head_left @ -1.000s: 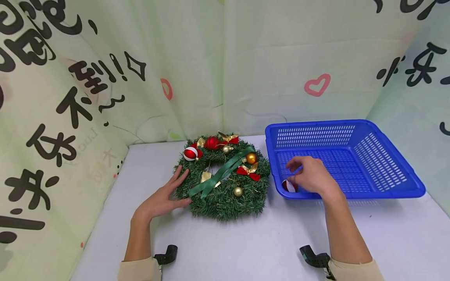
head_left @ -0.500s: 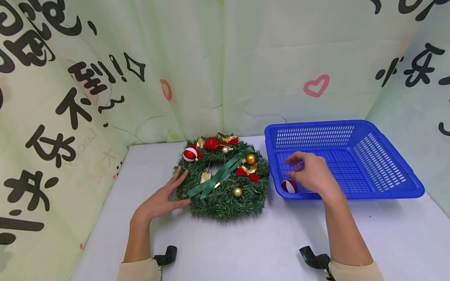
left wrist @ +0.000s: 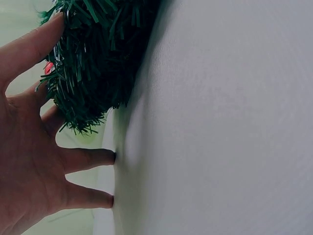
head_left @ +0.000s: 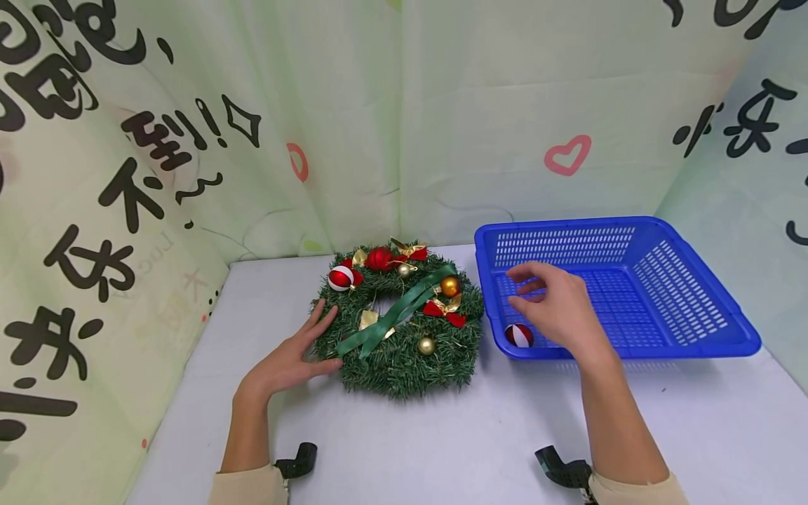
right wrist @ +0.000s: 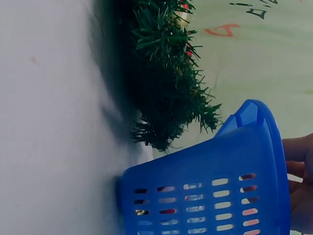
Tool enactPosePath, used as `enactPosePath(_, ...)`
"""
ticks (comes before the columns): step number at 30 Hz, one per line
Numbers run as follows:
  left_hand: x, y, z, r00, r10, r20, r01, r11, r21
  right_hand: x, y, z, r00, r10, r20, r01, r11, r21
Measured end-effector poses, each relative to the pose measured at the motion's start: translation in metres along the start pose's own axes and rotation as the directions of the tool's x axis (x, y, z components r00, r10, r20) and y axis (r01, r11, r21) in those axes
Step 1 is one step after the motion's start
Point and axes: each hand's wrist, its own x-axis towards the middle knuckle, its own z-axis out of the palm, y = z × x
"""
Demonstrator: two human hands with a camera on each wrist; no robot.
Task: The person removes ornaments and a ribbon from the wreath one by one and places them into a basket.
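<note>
Pale printed curtain [head_left: 467, 105] hangs behind a white worktop [head_left: 410, 449]. Under the right hand [head_left: 555, 305] sits the blue basket [head_left: 663, 349], probably light and stiff. Touching the spread fingers of the left hand [head_left: 293, 358] lies the green wreath [head_left: 404, 365] — springy by its look, best held at the bushy outer edge. The right hand's fingers are loosely bent, holding nothing. Just below its thumb, inside the basket, lies the striped ball [head_left: 520, 335] — likely light, smooth, apt to roll, best pinched across its sides.

Beige sleeves [head_left: 249, 487] with black, bent brackets [head_left: 300, 461] at their ends leave both hands [head_left: 292, 359] bare.
</note>
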Motion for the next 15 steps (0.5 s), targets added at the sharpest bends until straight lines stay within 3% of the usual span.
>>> enactPosePath(6,0.0,0.0,0.0,1.0,-0.004,0.001,0.004,1.0,-0.003,-0.001,-0.01,0.008,0.996,-0.057,-0.062,0.06,0.997,0.044)
enactPosePath(15,0.0,0.001,0.0,1.0,-0.002,0.002,0.002,1.0,-0.008,-0.003,-0.024,0.016,0.992,-0.11,-0.063,0.116,0.987,0.114)
